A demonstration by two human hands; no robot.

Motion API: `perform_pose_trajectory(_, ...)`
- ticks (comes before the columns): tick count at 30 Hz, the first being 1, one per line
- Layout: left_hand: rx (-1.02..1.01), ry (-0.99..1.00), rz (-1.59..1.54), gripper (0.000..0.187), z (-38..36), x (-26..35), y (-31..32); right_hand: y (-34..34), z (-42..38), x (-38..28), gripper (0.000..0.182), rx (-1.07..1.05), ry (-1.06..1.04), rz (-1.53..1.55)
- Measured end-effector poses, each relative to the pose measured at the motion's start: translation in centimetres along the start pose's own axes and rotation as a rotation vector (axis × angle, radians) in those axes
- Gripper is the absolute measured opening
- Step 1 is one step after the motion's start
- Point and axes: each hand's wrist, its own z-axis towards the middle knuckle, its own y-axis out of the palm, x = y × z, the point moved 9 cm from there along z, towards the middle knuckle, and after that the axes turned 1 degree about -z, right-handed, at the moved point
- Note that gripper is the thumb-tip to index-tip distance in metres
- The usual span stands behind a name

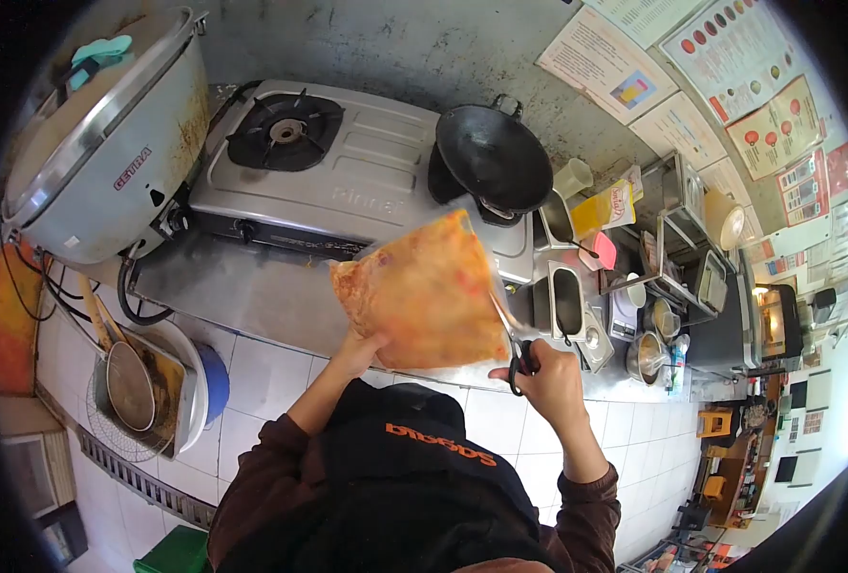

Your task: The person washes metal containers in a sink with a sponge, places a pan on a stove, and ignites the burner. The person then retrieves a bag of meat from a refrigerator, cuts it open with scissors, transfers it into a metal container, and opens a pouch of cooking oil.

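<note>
A large clear bag (424, 296) full of orange-red food is held up in front of the steel counter. My left hand (357, 351) grips its lower left corner, the thumb lying over the front. My right hand (548, 377) is closed round the black handles of a pair of scissors (514, 355). The scissor blades point up and left along the right edge of the bag. Whether they touch the plastic or have cut it cannot be made out.
Behind the bag is a two-burner stove (348, 143) with a black wok (494, 159). A large grey cooker (123, 143) stands left. Metal containers (567, 301) line the right counter. A strainer (131, 387) rests over a tub lower left.
</note>
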Motion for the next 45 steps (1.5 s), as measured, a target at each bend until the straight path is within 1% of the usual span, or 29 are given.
perform_pose_trajectory(1,-0.019,-0.042,0.073,0.050,-0.3,0.2,0.4,-0.6,0.2,-0.4,0.050,0.004,0.004,-0.001)
perform_pose_trajectory(2,-0.038,-0.083,0.146,0.045,-0.5,0.3,0.8,-0.5,0.4,-0.9,0.051,-0.070,0.016,0.027)
perform_pose_trajectory(3,-0.042,-0.086,0.147,0.045,-0.6,0.2,0.8,-0.1,0.3,-1.1,0.053,-0.145,0.029,0.054)
perform_pose_trajectory(4,-0.060,-0.080,0.128,0.046,-0.7,0.1,1.0,0.4,0.2,-0.6,0.056,-0.163,0.033,0.098)
perform_pose_trajectory(6,-0.079,-0.073,0.106,0.047,-0.6,-0.1,1.1,0.4,0.0,-0.7,0.055,-0.151,0.044,0.076)
perform_pose_trajectory(8,-0.071,-0.005,0.144,0.049,-0.5,0.2,0.9,0.7,-0.3,-0.7,0.054,-0.140,0.053,0.054)
perform_pose_trajectory(9,-0.071,-0.002,0.142,0.049,-0.4,0.0,0.8,0.5,-0.4,-0.6,0.053,-0.078,0.043,0.028)
perform_pose_trajectory(10,-0.056,-0.022,0.085,0.049,-0.3,-0.5,0.6,0.3,-0.6,-0.5,0.053,-0.017,0.031,0.003)
perform_pose_trajectory(11,-0.040,-0.042,0.029,0.049,-0.4,-0.7,0.7,0.7,-1.0,-0.3,0.053,-0.017,0.027,0.002)
perform_pose_trajectory(13,-0.038,-0.054,0.058,0.049,-0.6,-0.5,0.9,0.4,-1.2,-0.3,0.051,0.063,0.009,0.020)
perform_pose_trajectory(14,-0.034,-0.071,0.087,0.049,-0.6,-0.4,1.1,0.2,-1.1,-0.2,0.051,0.065,0.006,0.018)
perform_pose_trajectory(15,-0.036,-0.070,0.086,0.049,-0.6,-0.2,1.1,0.3,-1.0,0.2,0.052,0.024,0.015,0.048)
perform_pose_trajectory(16,-0.080,-0.088,0.111,0.050,-0.8,-0.2,1.4,0.5,-1.0,0.4,0.053,-0.018,0.028,0.080)
perform_pose_trajectory(17,-0.126,-0.109,0.135,0.051,-1.0,-0.3,1.6,0.1,-0.9,0.2,0.053,-0.017,0.035,0.081)
perform_pose_trajectory(19,-0.158,-0.094,0.196,0.052,-1.3,-0.8,1.5,0.1,-0.5,-0.4,0.055,-0.137,0.046,0.053)
perform_pose_trajectory(21,-0.187,-0.076,0.254,0.052,-1.6,-1.3,1.5,0.6,-0.5,0.2,0.058,-0.132,0.052,-0.002)
perform_pose_trajectory(23,-0.181,-0.116,0.198,0.052,-1.5,-1.8,1.3,0.6,-0.5,0.3,0.056,-0.098,0.050,-0.025)
perform_pose_trajectory(26,-0.197,-0.124,0.154,0.049,-1.5,-1.5,1.6,0.6,-0.8,0.2,0.054,-0.042,0.053,-0.062)
perform_pose_trajectory(27,-0.195,-0.123,0.155,0.049,-1.4,-1.6,1.6,1.1,-0.9,0.4,0.054,-0.043,0.051,-0.061)
perform_pose_trajectory(29,-0.165,-0.142,0.101,0.047,-1.3,-2.0,1.5,1.2,-1.2,0.7,0.052,0.030,0.024,-0.018)
perform_pose_trajectory(33,-0.174,-0.169,0.119,0.048,-1.4,-1.9,1.6,1.0,-0.7,0.9,0.054,-0.030,0.103,0.079)
perform_pose_trajectory(35,-0.283,-0.181,0.168,0.050,-1.7,-2.0,2.3,0.7,-0.2,0.1,0.056,-0.060,0.077,0.074)
perform_pose_trajectory(36,-0.286,-0.185,0.169,0.050,-1.9,-2.2,2.1,0.6,-0.1,-0.2,0.057,-0.054,0.085,0.110)
perform_pose_trajectory(37,-0.257,-0.273,0.167,0.050,-2.3,-3.4,1.4,0.9,0.0,-0.3,0.057,-0.054,0.087,0.111)
perform_pose_trajectory(39,-0.227,-0.359,0.165,0.049,-2.6,-4.4,1.1,1.2,0.1,0.0,0.057,-0.021,0.122,0.095)
perform_pose_trajectory(41,-0.227,-0.181,0.167,0.048,-2.2,-3.3,1.5,1.1,0.1,0.3,0.055,-0.003,0.115,0.081)
perform_pose_trajectory(42,-0.224,-0.186,0.166,0.048,-2.1,-3.7,0.8,0.9,0.1,0.4,0.053,0.016,0.110,0.068)
perform_pose_trajectory(43,-0.232,-0.236,0.142,0.048,-2.0,-4.6,-0.3,0.8,0.1,0.7,0.053,0.012,0.117,0.070)
perform_pose_trajectory(45,-0.239,-0.304,0.116,0.048,-2.1,-5.1,-1.1,1.4,0.4,1.2,0.053,-0.088,0.118,0.086)
